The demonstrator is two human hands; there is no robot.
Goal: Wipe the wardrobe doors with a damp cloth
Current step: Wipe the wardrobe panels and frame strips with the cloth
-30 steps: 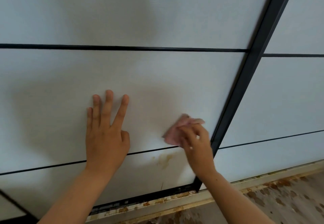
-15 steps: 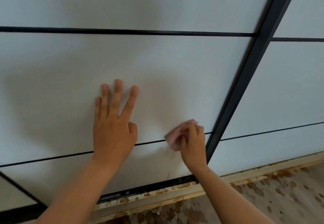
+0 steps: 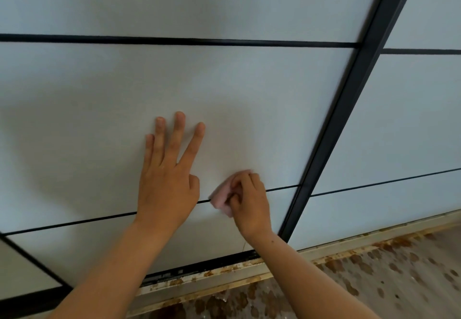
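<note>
**Figure.** Head view down a pale sliding wardrobe door (image 3: 224, 81). The dark vertical frame bar (image 3: 334, 139) serves as the reference.

- **Left hand.** The left hand (image 3: 167, 189) lies flat on the door panel well to the left of the bar. Its fingers are straight and fanned apart, the thumb is drawn in beside the palm, and it holds nothing. The placement reads as a brace. A sliding panel can shift or flex under rubbing, and a flat palm would steady both the door and the leaning body.
- **Right hand.** The right hand (image 3: 250, 206) works between the left hand and the bar, nearer the bar but apart from it. Its fingers are curled round a bunched pink cloth (image 3: 219, 201), pinching the wad and pressing it against the panel.
- **Cloth.** The cloth shows on the side of the right hand away from the bar and just above the knuckles. Bunching it probably concentrates pressure on a small patch rather than a broad sweep. It sits astride the thin black strip (image 3: 282, 189) that runs leftward from the bar. The rubbing therefore covers the seam between the middle and lowest panels. Whether the cloth is damp cannot be told.
- **Surroundings.** Past the bar's foot run the bottom track (image 3: 224, 272), flecked rust-brown, and a pale floor (image 3: 374, 276) blotched brown. A second door (image 3: 399, 124) lies to the right of the bar, touched by neither hand.
</note>
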